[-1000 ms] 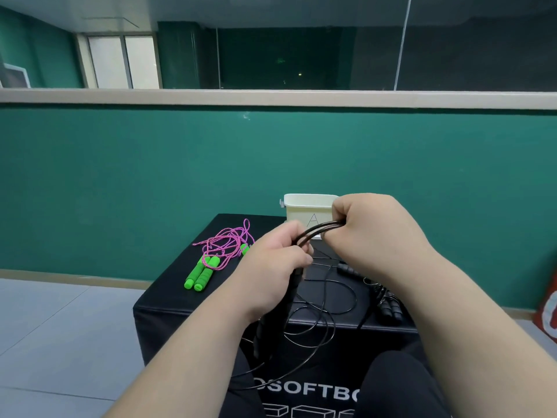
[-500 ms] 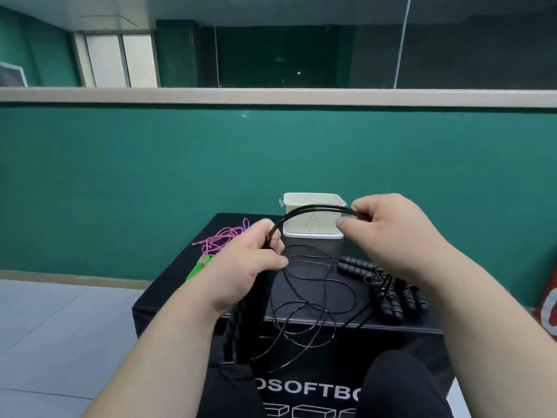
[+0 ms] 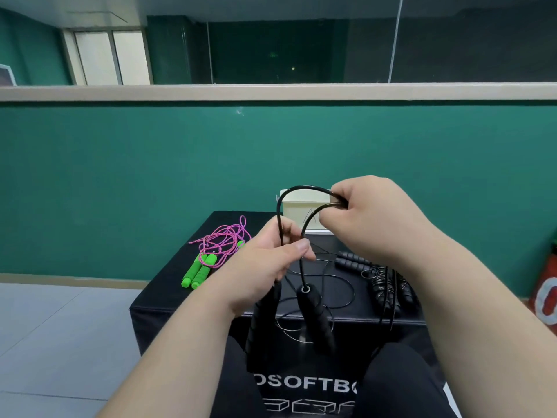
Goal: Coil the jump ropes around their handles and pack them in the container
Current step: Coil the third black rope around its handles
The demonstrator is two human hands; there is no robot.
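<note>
black jump rope [image 3: 316, 316] handles now dangle apart, left hand [image 3: 269, 262], right hand [image 3: 372, 221] pinching it

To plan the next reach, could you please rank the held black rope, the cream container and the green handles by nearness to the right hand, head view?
1. The black rope: pinched in the right hand.
2. The cream container: just beyond the hand, slightly left.
3. The green handles: far off to the left.
</note>
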